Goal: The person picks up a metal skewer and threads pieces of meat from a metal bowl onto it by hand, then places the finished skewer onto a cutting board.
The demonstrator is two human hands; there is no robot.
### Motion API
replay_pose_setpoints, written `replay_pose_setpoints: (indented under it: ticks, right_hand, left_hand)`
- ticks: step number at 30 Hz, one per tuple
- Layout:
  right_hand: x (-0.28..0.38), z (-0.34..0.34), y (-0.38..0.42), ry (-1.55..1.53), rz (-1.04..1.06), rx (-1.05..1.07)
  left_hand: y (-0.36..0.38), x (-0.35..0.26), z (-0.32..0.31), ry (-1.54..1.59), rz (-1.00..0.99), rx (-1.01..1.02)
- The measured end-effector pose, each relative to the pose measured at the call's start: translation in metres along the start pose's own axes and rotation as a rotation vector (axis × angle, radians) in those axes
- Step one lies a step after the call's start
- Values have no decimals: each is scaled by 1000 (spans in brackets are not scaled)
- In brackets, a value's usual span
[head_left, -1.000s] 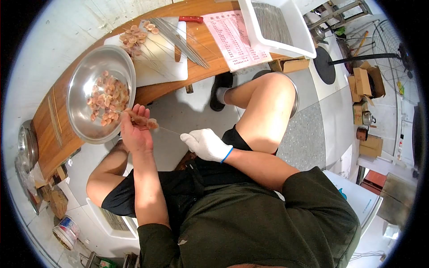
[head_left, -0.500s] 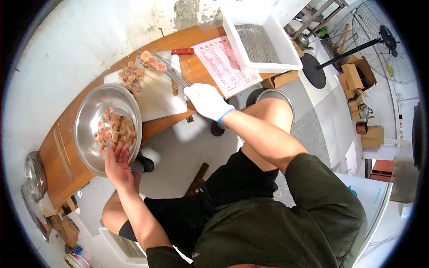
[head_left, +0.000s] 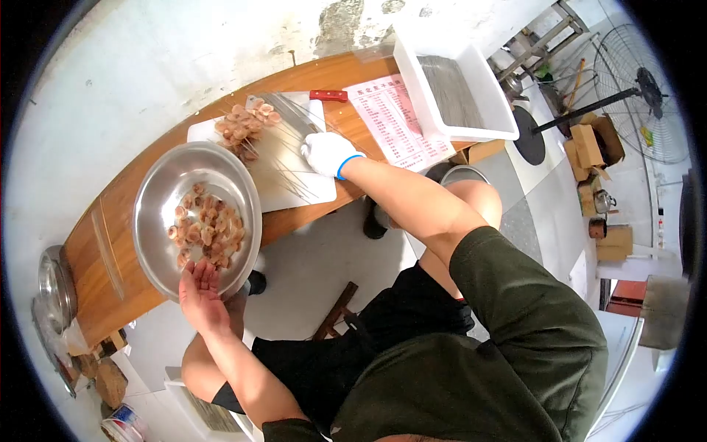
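Observation:
My left hand [head_left: 203, 298], bare and palm up, is at the near rim of a steel bowl [head_left: 158, 184]. Its fingers are loosely extended beside a heap of round, pinkish-tan food pieces [head_left: 210, 228] in the bowl. My right hand [head_left: 328, 155], in a white glove with a blue cuff, is low over a white cutting board [head_left: 309, 191]. Its curled fingers are around the bare ends of thin metal skewers [head_left: 283, 158]. Loaded skewers with similar pieces [head_left: 239, 127] lie piled on the far left of the board. The fingertips are partly hidden.
A red-handled knife [head_left: 328, 95] lies behind my right hand. To its right are a printed sheet [head_left: 394, 121] and a white tub [head_left: 471, 132] of bare skewers. These stand on a wooden table [head_left: 96, 295] by the wall. A floor fan [head_left: 589, 114] stands farther right.
My right hand has lowered the loaded skewers towards the pile on the board. My left hand stays at the bowl's rim. The whole view has shifted slightly.

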State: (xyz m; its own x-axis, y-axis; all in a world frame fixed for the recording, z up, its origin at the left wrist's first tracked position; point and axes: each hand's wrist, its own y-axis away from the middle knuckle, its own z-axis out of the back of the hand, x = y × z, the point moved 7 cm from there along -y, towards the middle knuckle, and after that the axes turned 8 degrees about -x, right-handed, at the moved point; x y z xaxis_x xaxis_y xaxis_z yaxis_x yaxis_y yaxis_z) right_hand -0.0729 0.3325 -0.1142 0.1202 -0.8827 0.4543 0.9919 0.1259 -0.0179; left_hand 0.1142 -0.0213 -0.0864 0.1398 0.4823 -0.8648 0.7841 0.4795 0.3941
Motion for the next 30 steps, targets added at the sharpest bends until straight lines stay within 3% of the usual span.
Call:
replay_pose_setpoints:
  ticks: [6, 8, 13, 20, 30]
  right_hand:
    - [-8, 33, 7, 101, 69, -10]
    - [-25, 58, 8, 108, -121, -114]
    - [-31, 52, 18, 166, -174, 62]
    - [-45, 20, 9, 181, -161, -25]
    - [-54, 29, 7, 75, -191, -28]
  left_hand:
    - [-1, 2, -12, 7, 8, 77]
    - [2, 0, -16, 12, 2, 80]
    - [1, 3, -23, 10, 29, 57]
    - [1, 9, -18, 19, 69, 84]
    - [0, 14, -21, 45, 59, 142]
